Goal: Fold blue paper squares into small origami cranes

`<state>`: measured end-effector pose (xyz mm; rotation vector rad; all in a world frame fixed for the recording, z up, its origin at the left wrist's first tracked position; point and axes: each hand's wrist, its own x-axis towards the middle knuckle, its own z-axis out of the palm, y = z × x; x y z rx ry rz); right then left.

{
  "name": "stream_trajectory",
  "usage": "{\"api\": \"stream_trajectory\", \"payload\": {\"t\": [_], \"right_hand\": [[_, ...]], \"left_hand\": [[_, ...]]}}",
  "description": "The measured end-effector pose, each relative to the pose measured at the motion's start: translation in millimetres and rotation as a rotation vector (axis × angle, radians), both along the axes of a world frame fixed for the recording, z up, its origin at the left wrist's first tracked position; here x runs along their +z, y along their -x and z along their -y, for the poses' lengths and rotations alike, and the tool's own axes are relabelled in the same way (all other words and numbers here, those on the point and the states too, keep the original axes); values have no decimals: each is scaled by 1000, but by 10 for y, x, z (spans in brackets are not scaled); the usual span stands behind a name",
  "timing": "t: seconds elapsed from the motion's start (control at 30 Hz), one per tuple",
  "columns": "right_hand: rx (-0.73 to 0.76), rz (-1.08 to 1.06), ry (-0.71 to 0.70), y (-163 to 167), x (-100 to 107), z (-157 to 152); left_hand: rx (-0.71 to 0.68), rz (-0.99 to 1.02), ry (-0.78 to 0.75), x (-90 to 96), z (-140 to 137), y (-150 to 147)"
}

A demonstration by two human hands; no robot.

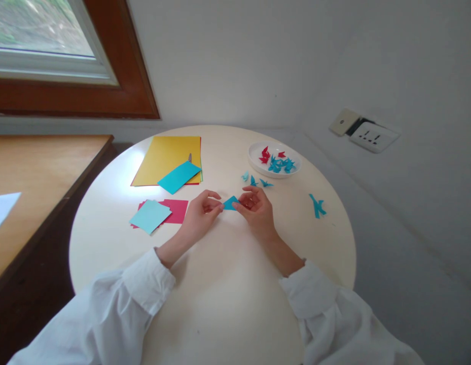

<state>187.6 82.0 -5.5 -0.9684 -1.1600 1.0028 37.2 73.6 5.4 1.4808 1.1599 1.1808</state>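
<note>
A small blue piece of paper, folded into a triangle (pixel 230 203), is held between my two hands over the middle of the round table. My left hand (pixel 202 213) pinches its left corner between thumb and fingertips. At the other end, the thumb and index finger of my right hand (pixel 257 210) grip its right side, the remaining fingers curled. Just beyond my right hand lie several small folded paper cranes (pixel 253 181), blue and pale blue. Behind them a white plate (pixel 254 165) carries more cranes, red and blue.
Left of my hands lie pale blue paper squares (pixel 150 216) on pink-red sheets (pixel 177 211). Farther back, a blue paper rectangle (pixel 179 177) overlaps yellow sheets (pixel 167 152), near a partly covered pointed tool (pixel 190 157). Blue paper strips (pixel 317 206) lie right. A wall socket (pixel 373 136) is beyond the table.
</note>
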Motion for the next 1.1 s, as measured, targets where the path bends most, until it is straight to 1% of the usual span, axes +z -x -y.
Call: {"api": "stream_trajectory", "payload": {"t": [0.1, 0.23, 0.3, 0.37, 0.47, 0.6, 0.8, 0.97, 1.1], "right_hand": [[-20, -15, 22, -17, -18, -30], [11, -34, 70, -21, -30, -45], [34, -43, 85, -20, -34, -45], [50, -40, 87, -22, -38, -42], [51, 12, 53, -28, -36, -28], [53, 132, 1, -18, 0, 22], [178, 209, 115, -1, 71, 72], [163, 172, 158, -29, 37, 28], [165, 149, 184, -42, 7, 14]], "left_hand": [[7, -48, -113, 3, 15, 11], [6, -224, -288, 5, 40, 24], [22, -289, -329, 11, 49, 28], [44, -309, -339, 19, 54, 30], [63, -291, -295, 29, 53, 25], [50, -202, -206, 28, 42, 13], [38, -106, -72, 24, 28, -1], [20, -50, 40, 128, 66, -22], [8, -23, 72, 195, 89, -29]]}}
